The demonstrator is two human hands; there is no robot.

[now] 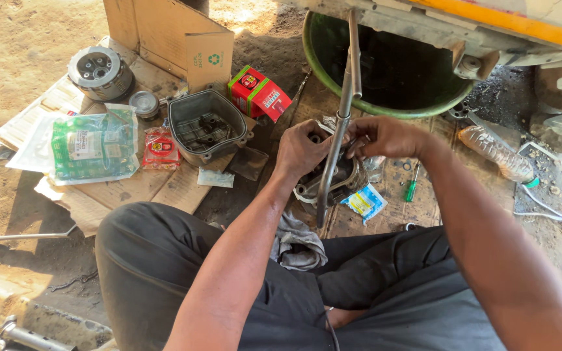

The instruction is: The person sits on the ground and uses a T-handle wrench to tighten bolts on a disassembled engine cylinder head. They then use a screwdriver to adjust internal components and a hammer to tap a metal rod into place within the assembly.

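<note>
Gripping the metal engine part (333, 182) with my left hand (302, 151), fingers closed round it, my right hand (385, 136) pinches its top behind the bent pipe (339, 123).

Red-green box (259, 92) beside brown carton (173, 36); green packet (95, 144) left.

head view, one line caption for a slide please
Both hands, left and right, work on a metal engine part.
</note>
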